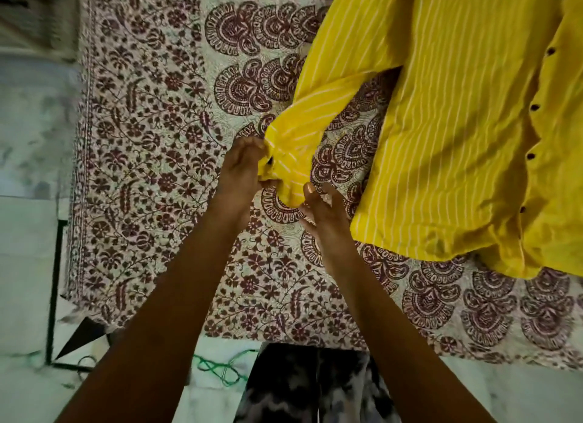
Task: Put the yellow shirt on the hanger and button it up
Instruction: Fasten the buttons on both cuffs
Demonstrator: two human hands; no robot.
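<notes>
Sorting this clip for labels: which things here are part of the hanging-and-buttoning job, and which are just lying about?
Part of the job:
- shirt, its cuff gripped by the left hand
- right hand, open at the cuff
- shirt buttons
No hanger is visible.

Lying about:
- printed bedspread
- green cord on the floor

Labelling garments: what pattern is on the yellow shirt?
Thin white stripes on the yellow shirt, with dark buttons; head view.

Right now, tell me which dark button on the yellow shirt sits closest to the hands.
The cuff button, right beside the left hand gripping the sleeve end. The other buttons run down the front placket, far right.
</notes>
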